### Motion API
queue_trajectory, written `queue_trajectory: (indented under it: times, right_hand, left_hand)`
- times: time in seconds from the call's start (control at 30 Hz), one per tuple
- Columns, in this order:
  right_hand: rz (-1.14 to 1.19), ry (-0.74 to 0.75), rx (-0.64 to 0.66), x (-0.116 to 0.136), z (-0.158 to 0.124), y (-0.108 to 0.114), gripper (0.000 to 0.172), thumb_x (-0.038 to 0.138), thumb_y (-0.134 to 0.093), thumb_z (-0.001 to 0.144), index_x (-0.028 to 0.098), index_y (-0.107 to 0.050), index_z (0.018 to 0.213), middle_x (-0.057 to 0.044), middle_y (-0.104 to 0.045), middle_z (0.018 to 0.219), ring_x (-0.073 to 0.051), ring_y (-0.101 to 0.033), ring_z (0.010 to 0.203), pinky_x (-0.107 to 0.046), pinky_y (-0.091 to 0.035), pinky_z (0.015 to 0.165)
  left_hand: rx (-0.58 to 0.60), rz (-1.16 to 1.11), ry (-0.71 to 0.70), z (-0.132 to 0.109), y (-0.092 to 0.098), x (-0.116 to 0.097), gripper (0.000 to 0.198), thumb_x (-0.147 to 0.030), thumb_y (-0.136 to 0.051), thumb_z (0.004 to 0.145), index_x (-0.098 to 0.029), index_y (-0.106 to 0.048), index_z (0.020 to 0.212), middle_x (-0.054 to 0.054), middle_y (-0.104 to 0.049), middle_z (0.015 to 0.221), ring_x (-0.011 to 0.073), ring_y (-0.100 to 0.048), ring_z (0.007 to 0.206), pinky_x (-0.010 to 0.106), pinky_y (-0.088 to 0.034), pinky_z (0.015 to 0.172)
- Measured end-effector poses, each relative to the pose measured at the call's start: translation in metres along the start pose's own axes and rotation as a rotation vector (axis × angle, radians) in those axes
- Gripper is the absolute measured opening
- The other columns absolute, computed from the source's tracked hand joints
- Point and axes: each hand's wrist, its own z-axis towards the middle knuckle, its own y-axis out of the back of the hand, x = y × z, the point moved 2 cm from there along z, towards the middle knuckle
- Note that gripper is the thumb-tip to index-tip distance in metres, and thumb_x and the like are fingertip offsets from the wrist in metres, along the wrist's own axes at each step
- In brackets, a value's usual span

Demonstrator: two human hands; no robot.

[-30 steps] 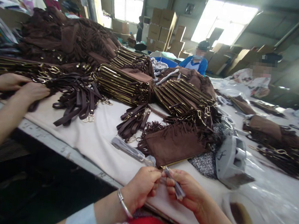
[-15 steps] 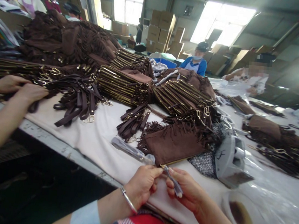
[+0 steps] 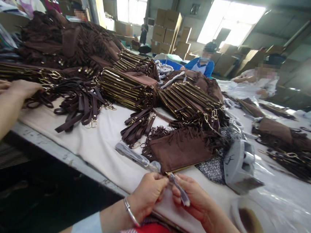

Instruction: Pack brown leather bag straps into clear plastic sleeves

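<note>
A brown fringed pouch [image 3: 179,150] lies flat in front of me, its gold zipper along the near edge. My left hand [image 3: 149,194], with a metal bangle at the wrist, is closed in a pinch at the pouch's near corner, by a small gold fitting. Between the thumb and fingers of my right hand [image 3: 191,197] is a narrow plastic-wrapped strip [image 3: 181,192], which runs down from that fitting. The exact join is hidden by my fingertips. Just left of the pouch are a second plastic-wrapped strip [image 3: 131,153] and a bundle of brown wrist straps [image 3: 136,127].
Behind stand stacks of zipped pouches [image 3: 126,88] and a big brown heap [image 3: 69,42]. A white tape dispenser [image 3: 239,165] and a tape roll [image 3: 254,228] lie to the right. At left, a co-worker's hands [image 3: 23,91] are beside loose straps [image 3: 82,104].
My hands keep their grip at the pouch's corner with hardly any shift. The co-worker's hands at left have drawn slightly further left, leaving a looped strap in view.
</note>
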Motion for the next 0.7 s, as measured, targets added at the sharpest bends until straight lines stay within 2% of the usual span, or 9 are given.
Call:
queue_trajectory:
  times: [0.23,0.47,0.7]
  right_hand:
    - [0.011,0.009,0.018,-0.0023,0.0013,0.0017,0.030,0.039,-0.074,0.080,0.014,-0.057,0.086,0.004,-0.052,0.052,-0.005,-0.042,0.041,-0.017,-0.033,0.042]
    - [-0.028,0.005,0.025,-0.0001,-0.0015,-0.0008,0.034,0.044,-0.074,0.079,0.014,-0.058,0.086,0.005,-0.051,0.052,-0.004,-0.039,0.040,-0.016,-0.032,0.041]
    - [-0.040,0.011,0.043,-0.0008,-0.0012,-0.0007,0.034,0.045,-0.072,0.080,0.015,-0.058,0.085,0.006,-0.051,0.053,-0.004,-0.039,0.039,-0.016,-0.031,0.041]
  left_hand:
    - [-0.004,0.034,0.063,-0.0002,-0.0009,-0.0035,0.028,-0.034,-0.071,0.066,-0.018,-0.050,0.076,-0.010,-0.038,0.051,0.0046,-0.029,0.041,0.019,-0.019,0.038]
    - [0.097,0.012,0.088,-0.0052,-0.0031,-0.0089,0.019,-0.031,-0.064,0.068,-0.017,-0.051,0.072,-0.010,-0.035,0.049,0.0036,-0.024,0.040,0.019,-0.017,0.038]
    - [-0.010,0.110,0.039,-0.0014,-0.0027,-0.0054,0.014,-0.028,-0.060,0.068,-0.017,-0.052,0.069,-0.008,-0.040,0.048,0.0050,-0.028,0.038,0.020,-0.020,0.037]
